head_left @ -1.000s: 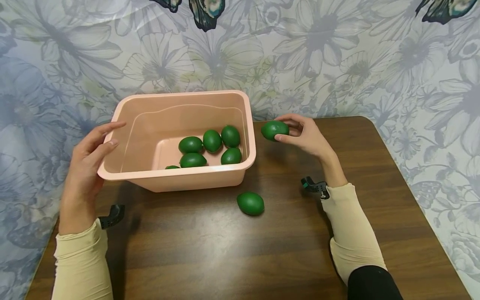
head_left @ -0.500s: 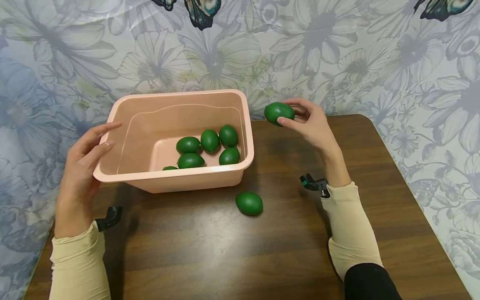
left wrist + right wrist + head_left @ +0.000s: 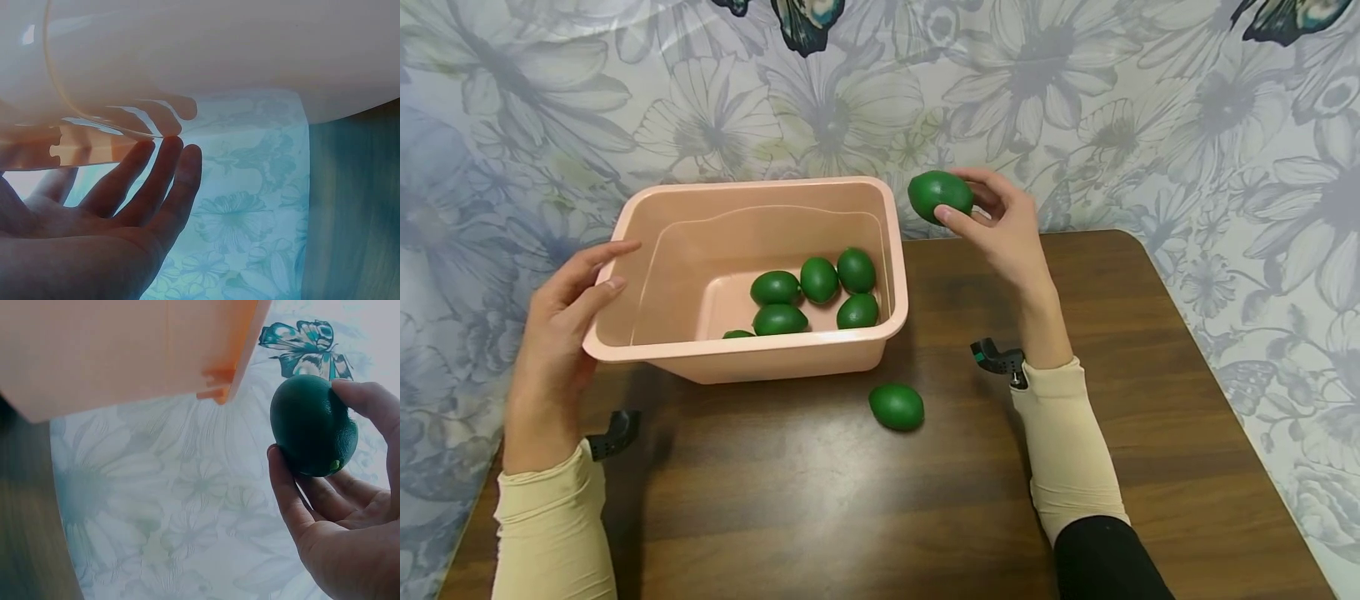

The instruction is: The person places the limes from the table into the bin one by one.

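My right hand [image 3: 1000, 225] pinches a green lime [image 3: 938, 197] between thumb and fingers, raised beyond the right end of a pale pink plastic basin [image 3: 760, 354]. In the right wrist view the lime [image 3: 312, 425] shows its small stem end, and the basin wall [image 3: 112, 356] is at upper left. My left hand [image 3: 561, 333] holds the basin's left rim; in the left wrist view its fingers [image 3: 165, 165] reach under the rim beside the outer wall. Several limes [image 3: 818, 280] lie in the basin, grouped toward its right side, one mostly hidden by the front rim.
Another lime [image 3: 897, 407] lies on the brown wooden table [image 3: 820, 517], in front of the basin's right corner. A flower-patterned wall covering [image 3: 1075, 125] rises right behind the table and basin.
My right hand has lifted the lime up from near the tabletop at the basin's right, lately shifting a little left. My left hand stays on the rim.
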Motion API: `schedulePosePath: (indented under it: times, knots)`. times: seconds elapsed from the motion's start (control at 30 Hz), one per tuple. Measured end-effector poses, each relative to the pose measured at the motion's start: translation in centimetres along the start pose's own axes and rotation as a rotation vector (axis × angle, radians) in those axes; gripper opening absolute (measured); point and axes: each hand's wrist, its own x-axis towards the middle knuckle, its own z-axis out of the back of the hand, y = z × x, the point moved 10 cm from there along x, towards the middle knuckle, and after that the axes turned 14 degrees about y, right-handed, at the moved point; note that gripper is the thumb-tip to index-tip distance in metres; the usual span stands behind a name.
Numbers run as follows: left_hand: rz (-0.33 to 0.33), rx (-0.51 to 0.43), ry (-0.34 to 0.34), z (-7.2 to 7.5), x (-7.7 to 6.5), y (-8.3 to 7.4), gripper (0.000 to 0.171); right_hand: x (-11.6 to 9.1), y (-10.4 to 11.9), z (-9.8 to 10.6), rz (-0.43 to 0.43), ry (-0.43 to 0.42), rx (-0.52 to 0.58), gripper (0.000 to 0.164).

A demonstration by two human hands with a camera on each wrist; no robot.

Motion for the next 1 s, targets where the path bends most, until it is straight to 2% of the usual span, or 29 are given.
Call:
schedulePosePath:
  times: [0.3, 0.43, 0.67, 1.0]
  knots:
    - [0.000, 0.013, 0.008, -0.1, -0.1, -0.1, 0.044, 1.2, 2.8, -2.7, 0.044, 0.025, -0.016, 0.045]
    - [0.017, 0.016, 0.020, -0.2, -0.2, 0.3, 0.045, 1.4, 2.9, -3.2, 0.057, 0.016, 0.014, 0.044]
    - [0.008, 0.024, 0.025, -0.2, -0.3, 0.2, 0.045, 2.7, 3.3, -4.6, 0.102, 0.038, 0.007, 0.044]
    - [-0.018, 0.021, 0.029, -0.2, 0.0, -0.2, 0.045, 3.6, 3.2, -6.9, 0.109, 0.177, -0.072, 0.048]
